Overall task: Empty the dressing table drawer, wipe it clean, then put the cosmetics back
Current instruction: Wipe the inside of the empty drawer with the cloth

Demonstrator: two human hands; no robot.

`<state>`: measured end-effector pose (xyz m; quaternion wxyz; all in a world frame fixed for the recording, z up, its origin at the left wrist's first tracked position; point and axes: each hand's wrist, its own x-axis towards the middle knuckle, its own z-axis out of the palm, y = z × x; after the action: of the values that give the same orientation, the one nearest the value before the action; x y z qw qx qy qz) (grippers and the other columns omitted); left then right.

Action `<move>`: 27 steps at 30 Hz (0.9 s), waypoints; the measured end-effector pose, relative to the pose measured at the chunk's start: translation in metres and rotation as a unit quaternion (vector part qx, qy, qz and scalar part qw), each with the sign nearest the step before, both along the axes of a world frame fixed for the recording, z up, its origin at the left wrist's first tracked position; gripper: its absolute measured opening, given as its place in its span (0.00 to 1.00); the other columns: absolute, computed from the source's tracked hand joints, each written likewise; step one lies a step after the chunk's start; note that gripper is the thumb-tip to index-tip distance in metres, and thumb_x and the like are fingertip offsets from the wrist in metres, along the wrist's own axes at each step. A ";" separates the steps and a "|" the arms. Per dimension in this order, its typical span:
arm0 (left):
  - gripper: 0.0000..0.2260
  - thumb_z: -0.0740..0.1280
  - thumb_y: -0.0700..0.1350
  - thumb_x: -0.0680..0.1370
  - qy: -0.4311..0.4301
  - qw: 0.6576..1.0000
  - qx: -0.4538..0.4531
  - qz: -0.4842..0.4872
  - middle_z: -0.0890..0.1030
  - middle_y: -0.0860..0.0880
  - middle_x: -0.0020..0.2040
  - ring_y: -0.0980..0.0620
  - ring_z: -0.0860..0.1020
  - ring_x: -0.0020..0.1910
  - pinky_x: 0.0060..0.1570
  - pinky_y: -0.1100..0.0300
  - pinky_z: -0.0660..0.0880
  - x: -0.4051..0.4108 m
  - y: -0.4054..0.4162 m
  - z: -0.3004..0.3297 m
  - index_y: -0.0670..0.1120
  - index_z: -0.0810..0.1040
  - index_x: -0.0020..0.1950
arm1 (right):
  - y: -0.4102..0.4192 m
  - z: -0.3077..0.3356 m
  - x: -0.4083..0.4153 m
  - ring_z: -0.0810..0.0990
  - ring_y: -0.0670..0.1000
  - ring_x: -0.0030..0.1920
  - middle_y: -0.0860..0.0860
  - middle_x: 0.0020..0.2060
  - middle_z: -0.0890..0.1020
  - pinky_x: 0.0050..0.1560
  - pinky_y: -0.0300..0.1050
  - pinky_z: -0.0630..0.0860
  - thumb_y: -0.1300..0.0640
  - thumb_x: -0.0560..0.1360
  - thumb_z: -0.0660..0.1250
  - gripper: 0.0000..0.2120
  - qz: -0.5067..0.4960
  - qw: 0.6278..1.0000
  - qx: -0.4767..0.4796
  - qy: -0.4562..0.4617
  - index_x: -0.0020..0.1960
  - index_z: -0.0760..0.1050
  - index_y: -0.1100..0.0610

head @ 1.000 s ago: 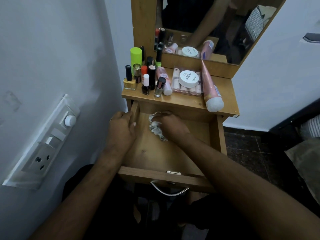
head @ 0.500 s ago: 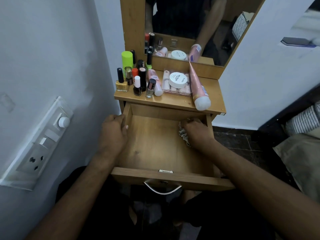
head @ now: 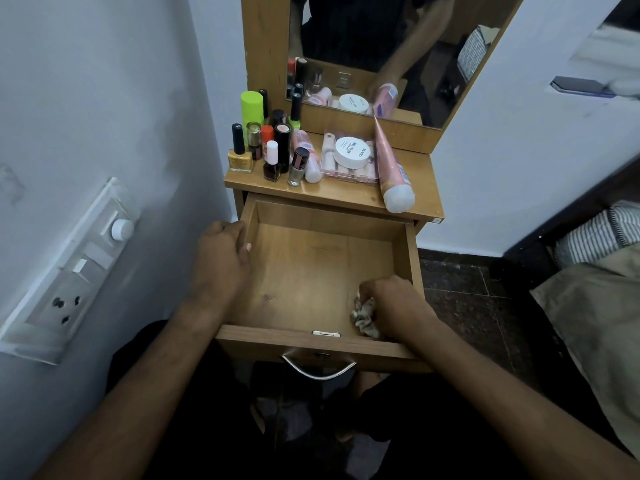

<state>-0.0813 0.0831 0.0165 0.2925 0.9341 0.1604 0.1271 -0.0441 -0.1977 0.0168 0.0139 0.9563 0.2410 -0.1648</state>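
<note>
The wooden drawer point(head: 304, 268) is pulled out, with only the cloth and my right hand inside. My right hand point(head: 394, 303) grips a crumpled pale cloth point(head: 363, 317) and presses it on the drawer floor in the front right corner. My left hand point(head: 221, 258) holds the drawer's left wall, fingers curled over its edge. On the dressing table top point(head: 420, 174) stand several nail polish bottles point(head: 272, 164), a lime green tube point(head: 252, 109), a white round jar point(head: 352, 152) on a clear case, and a pink tube point(head: 391, 171) lying on its side.
A mirror point(head: 381, 46) rises behind the table top. A wall with a switch and socket panel point(head: 69, 271) is close on the left. Dark floor tiles point(head: 460, 289) and striped and beige bedding point(head: 595, 296) lie to the right. A metal handle point(head: 318, 370) hangs on the drawer front.
My right hand has dragged the cloth from the back left of the drawer across to the back right, then forward to the front right corner. My left hand stays on the left wall.
</note>
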 end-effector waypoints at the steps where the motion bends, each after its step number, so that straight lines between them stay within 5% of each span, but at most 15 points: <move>1: 0.20 0.68 0.39 0.80 0.000 1.000 0.000 0.000 0.77 0.39 0.64 0.40 0.76 0.61 0.62 0.50 0.73 0.000 0.000 0.000 0.40 0.74 0.71 | -0.002 -0.002 -0.002 0.81 0.55 0.53 0.52 0.52 0.84 0.52 0.48 0.79 0.65 0.71 0.70 0.16 -0.002 1.000 0.015 0.005 0.56 0.81 0.52; 5: 0.20 0.67 0.39 0.80 0.001 1.000 -0.006 -0.001 0.77 0.40 0.64 0.40 0.76 0.61 0.61 0.52 0.73 -0.001 -0.002 0.001 0.40 0.73 0.71 | -0.006 -0.003 0.009 0.81 0.51 0.53 0.48 0.52 0.84 0.52 0.44 0.78 0.66 0.70 0.71 0.17 0.003 0.998 0.054 0.026 0.53 0.84 0.49; 11: 0.20 0.67 0.40 0.80 0.006 1.000 -0.007 -0.004 0.77 0.40 0.64 0.41 0.76 0.61 0.61 0.53 0.73 0.000 -0.001 0.001 0.40 0.74 0.71 | 0.027 -0.014 0.043 0.82 0.50 0.55 0.51 0.56 0.84 0.52 0.40 0.74 0.61 0.75 0.72 0.15 -0.015 0.985 0.159 -0.060 0.61 0.81 0.54; 20: 0.17 0.67 0.39 0.79 0.006 1.000 -0.003 0.000 0.78 0.40 0.61 0.42 0.77 0.59 0.56 0.58 0.70 0.002 0.000 0.004 0.41 0.76 0.68 | 0.057 -0.023 0.076 0.81 0.51 0.59 0.51 0.59 0.82 0.54 0.44 0.79 0.60 0.74 0.74 0.18 -0.071 0.980 0.164 -0.087 0.64 0.79 0.53; 27: 0.17 0.67 0.39 0.80 -0.002 1.000 -0.008 0.002 0.77 0.41 0.61 0.43 0.77 0.59 0.55 0.60 0.67 -0.001 -0.002 0.005 0.41 0.76 0.68 | 0.051 -0.010 0.013 0.78 0.50 0.56 0.48 0.55 0.81 0.55 0.48 0.78 0.62 0.72 0.73 0.16 0.105 0.988 0.113 0.029 0.58 0.83 0.48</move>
<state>-0.0825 0.0810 0.0215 0.2999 0.9313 0.1627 0.1278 -0.0311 -0.1463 0.0071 -0.0844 0.9157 0.3579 -0.1620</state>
